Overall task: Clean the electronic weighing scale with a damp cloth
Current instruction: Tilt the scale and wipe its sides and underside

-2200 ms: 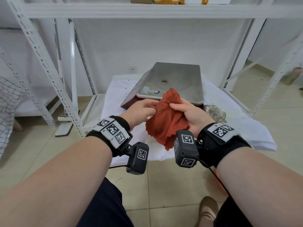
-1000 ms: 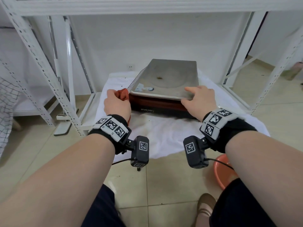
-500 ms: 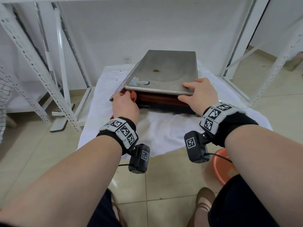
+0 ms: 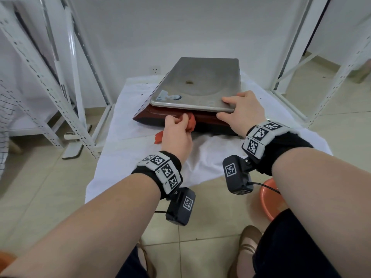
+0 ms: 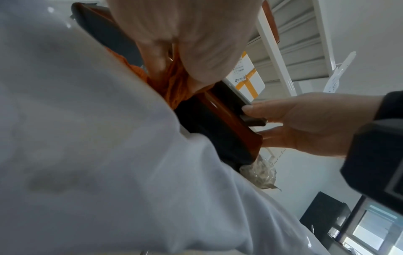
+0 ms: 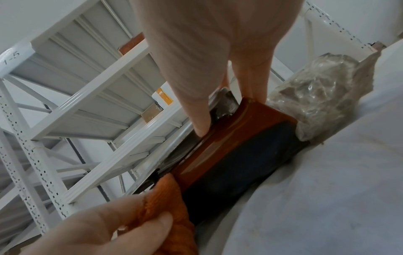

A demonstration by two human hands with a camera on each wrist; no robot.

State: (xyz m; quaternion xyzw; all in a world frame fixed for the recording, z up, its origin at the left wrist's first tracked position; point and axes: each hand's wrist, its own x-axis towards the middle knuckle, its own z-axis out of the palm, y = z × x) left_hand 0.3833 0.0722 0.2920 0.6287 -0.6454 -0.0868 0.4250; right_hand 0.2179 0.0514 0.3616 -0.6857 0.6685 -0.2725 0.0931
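The electronic weighing scale [image 4: 197, 91] sits on a white sheet [image 4: 128, 149] spread over a low surface, its steel pan [image 4: 202, 83] uppermost and its red-brown body [image 4: 202, 119] showing below the pan's near edge. The left hand [image 4: 176, 135] has its fingers curled round a bunched orange-red cloth [image 4: 190, 123], pressing it against the scale's near side just under the pan rim; a loose tail of the cloth lies on the sheet beside the heel of that hand. From the left wrist camera the cloth [image 5: 174, 82] is wedged between the fingers and the dark lower part of the scale. The right hand [image 4: 244, 113] grips the pan's near right corner, thumb on top of the steel and fingers beneath the rim, as the right wrist camera shows with a fingertip [image 6: 201, 127] lying along the red-brown edge. Just beyond those fingers, a crumpled clear plastic bag [image 6: 322, 91] touches the scale's far corner. An orange basin [image 4: 269, 201] stands on the tiled floor below the right wrist
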